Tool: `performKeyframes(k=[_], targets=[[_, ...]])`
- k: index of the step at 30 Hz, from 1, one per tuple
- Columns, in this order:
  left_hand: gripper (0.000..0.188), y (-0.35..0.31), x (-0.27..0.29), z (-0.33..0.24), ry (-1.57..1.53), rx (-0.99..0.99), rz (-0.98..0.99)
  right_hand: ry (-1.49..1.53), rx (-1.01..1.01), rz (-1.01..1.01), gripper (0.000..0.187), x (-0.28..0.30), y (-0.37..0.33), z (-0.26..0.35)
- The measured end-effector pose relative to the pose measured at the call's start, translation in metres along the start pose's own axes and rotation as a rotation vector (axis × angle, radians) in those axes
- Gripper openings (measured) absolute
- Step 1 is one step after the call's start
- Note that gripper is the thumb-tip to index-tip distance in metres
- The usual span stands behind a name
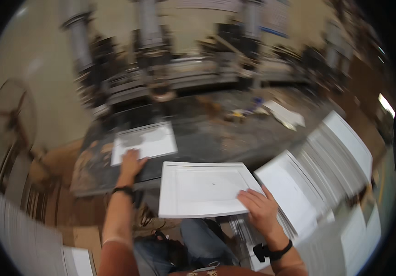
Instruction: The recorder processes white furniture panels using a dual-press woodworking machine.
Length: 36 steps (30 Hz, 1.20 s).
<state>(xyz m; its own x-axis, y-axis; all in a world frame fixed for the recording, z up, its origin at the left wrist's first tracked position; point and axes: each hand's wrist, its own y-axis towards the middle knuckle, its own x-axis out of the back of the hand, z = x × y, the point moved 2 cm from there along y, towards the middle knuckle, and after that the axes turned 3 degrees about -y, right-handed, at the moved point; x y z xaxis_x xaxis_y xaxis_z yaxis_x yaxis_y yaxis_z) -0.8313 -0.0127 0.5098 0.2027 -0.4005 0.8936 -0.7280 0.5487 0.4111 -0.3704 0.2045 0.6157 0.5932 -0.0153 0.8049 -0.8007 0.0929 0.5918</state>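
Observation:
A white rectangular cabinet-door panel (207, 188) with a recessed centre is held level above my lap, in front of the machine table. My right hand (258, 205) is closed on its right end, fingers on the upper face. Farther left, a second white panel (154, 140) lies on the dark table, with a grey shadow across its surface. My left hand (132, 162) rests at that panel's near edge, fingers stretched out and thumb apart. The undersides of both panels are hidden.
On the right lean rows of stacked white panels (290, 184); more panels (23, 234) stand at lower left. The dark machine table (198, 133) carries a pale cloth or paper (285, 114). Blurred vertical machine units (149, 27) rise behind it. A fan (14, 115) stands far left.

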Motion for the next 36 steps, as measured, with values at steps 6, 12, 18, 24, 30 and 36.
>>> performKeyframes(k=[6, 12, 18, 24, 30, 36], targets=[[0.045, -0.038, 0.017, -0.041, -0.358, -0.043, -0.144, 0.151, 0.083, -0.075, 0.04, -0.037, 0.066, 0.003], [0.033, -0.204, 0.086, -0.073, 0.041, -0.2, -0.106, 0.099, 0.288, -0.081, 0.04, -0.144, 0.156, 0.008], [0.045, -0.363, 0.199, -0.064, 0.154, -0.09, -0.132, -0.073, 0.333, 0.139, 0.04, -0.255, 0.21, 0.011], [0.04, -0.467, 0.266, -0.077, 0.474, 0.499, -0.128, 0.206, 0.306, 0.27, 0.045, -0.295, 0.251, 0.01], [0.042, -0.518, 0.257, -0.03, 0.677, 0.908, -0.195, 0.02, 0.155, 0.274, 0.048, -0.264, 0.242, 0.059], [0.074, -0.558, 0.203, 0.029, 0.562, 0.967, -0.018, 0.331, 0.251, 0.144, 0.056, -0.157, 0.172, 0.046]])
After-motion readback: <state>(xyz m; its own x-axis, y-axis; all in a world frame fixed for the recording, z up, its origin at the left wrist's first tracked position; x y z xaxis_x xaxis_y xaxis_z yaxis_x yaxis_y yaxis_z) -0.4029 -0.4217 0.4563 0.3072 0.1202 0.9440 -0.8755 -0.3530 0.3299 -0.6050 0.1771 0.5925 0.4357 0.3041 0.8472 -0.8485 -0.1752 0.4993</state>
